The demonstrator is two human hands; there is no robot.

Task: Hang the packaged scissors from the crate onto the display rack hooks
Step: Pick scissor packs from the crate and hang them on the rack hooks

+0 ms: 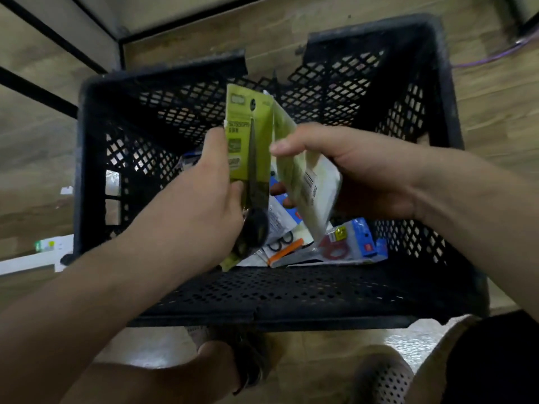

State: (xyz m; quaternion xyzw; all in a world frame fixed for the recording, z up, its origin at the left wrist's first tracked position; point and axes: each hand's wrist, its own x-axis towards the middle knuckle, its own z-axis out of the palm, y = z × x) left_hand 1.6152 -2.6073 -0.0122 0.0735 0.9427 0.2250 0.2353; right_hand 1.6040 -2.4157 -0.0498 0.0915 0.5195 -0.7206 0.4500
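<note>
A black mesh crate [96,158] stands on the floor below me. My left hand [204,196] grips a green scissors pack [248,141] with black handles, held upright over the crate. My right hand [358,176] holds a second green pack [309,182] by its edge, back side toward me, right beside the first. Several more packs, blue, red and orange ones [344,246], lie on the crate bottom. No display rack hooks are in view.
The crate sits on a wood-look floor [495,112]. Black metal frame bars [52,36] run at the top left. A white strip [32,258] lies on the floor to the left. My feet [382,374] stand just before the crate's near wall.
</note>
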